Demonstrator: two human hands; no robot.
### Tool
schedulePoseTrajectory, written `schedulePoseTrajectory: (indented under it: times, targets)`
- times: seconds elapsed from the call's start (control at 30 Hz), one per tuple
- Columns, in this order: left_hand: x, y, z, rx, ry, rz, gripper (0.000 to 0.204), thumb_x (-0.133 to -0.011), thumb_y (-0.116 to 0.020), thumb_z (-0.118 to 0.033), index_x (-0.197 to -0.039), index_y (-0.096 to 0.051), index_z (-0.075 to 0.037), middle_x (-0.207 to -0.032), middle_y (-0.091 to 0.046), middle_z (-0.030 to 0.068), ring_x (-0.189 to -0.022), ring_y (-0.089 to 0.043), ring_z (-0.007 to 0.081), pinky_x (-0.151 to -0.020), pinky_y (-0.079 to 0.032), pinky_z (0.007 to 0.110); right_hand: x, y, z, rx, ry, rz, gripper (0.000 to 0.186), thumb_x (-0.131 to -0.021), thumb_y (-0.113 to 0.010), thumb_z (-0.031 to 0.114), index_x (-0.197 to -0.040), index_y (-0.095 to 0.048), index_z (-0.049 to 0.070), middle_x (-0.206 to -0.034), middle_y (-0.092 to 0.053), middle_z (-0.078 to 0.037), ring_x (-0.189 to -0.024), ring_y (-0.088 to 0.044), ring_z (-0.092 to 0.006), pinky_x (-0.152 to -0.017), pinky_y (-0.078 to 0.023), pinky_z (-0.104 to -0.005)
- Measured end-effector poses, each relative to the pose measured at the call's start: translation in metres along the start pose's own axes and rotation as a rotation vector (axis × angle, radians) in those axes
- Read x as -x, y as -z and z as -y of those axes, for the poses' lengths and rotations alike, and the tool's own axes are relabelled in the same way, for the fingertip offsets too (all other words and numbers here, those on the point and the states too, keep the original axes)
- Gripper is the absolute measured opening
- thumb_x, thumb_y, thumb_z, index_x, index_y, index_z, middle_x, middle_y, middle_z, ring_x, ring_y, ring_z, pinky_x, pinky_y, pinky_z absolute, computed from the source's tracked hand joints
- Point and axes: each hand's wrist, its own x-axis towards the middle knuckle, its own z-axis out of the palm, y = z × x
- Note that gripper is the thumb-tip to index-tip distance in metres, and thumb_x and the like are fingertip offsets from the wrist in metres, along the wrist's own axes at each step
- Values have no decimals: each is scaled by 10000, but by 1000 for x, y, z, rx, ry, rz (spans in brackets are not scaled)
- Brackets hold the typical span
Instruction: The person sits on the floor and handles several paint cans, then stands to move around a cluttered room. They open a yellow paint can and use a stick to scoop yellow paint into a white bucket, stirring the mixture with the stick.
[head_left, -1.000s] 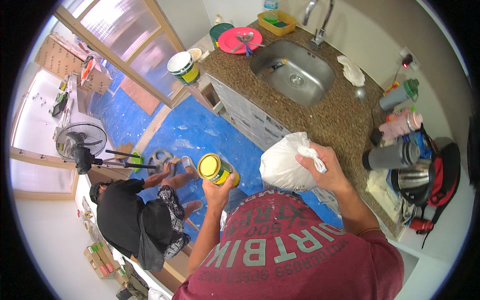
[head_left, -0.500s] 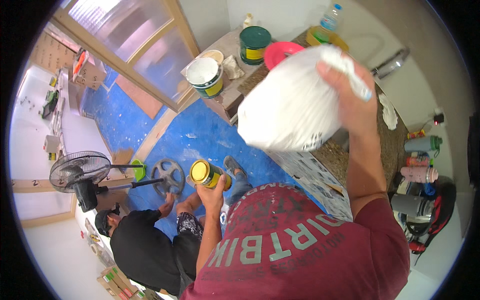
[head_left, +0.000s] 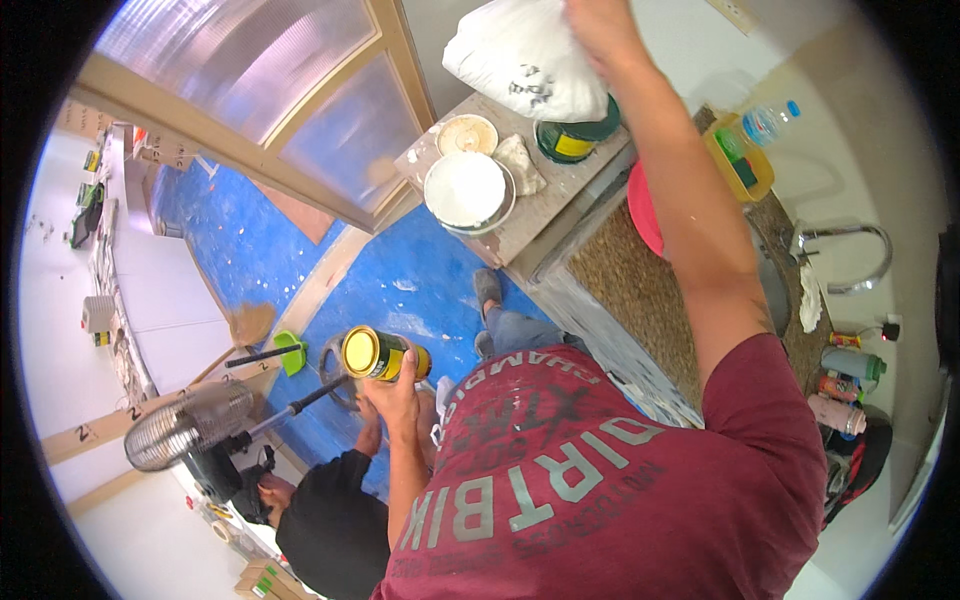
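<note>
White bag is being gripped by the right hand, finger detail being cut off by the upper frame edge. Bag is being held above the far edge of the wooden surface, partly covering the green tub in view; contact cannot be told. Yellow-lidded tin is being clasped in the left hand, clear of the surface, above the blue floor covering. White-filled tub is being supported near the floor-side edge, crumpled cloth just beside it. Step judged: bag is being manoeuvred over the surface. For any lowering, steady support and clearance from the tubs are being called for; the tin is meanwhile being kept level.
</note>
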Motion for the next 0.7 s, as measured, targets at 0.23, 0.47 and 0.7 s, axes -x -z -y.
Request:
schedulePoseTrajectory:
  times: [0.23,0.47,0.7]
  targets:
    - [-123,-37,-30,-44,-50,19,374,-881,-784,-24,-1213,-615,16,-1101,-682,75,-971,-670,160,-909,-543,326,-72,-62,-176,98,-316,-228,295,-924,-732,262,-990,-717,-25,-902,-742,-174,-834,-696,-283,-756,-519,-437]
    - [-238,-67,-35,-90,28,139,384,-858,-821,-82,-1182,-643,21,-1098,-700,74,-984,-678,163,-921,-541,336,-78,-77,-335,389,-506,-368,305,-930,-699,227,-1094,-722,-30,-967,-737,-166,-840,-695,-263,-762,-555,-410]
    - [-366,-97,9,-200,145,463,421,-825,-851,-108,-1175,-649,10,-1077,-708,72,-973,-679,166,-910,-541,334,-28,-54,-447,429,-903,-314,502,-935,-618,433,-1028,-719,-49,-1029,-720,-287,-1009,-702,-422,-919,-515,-501]
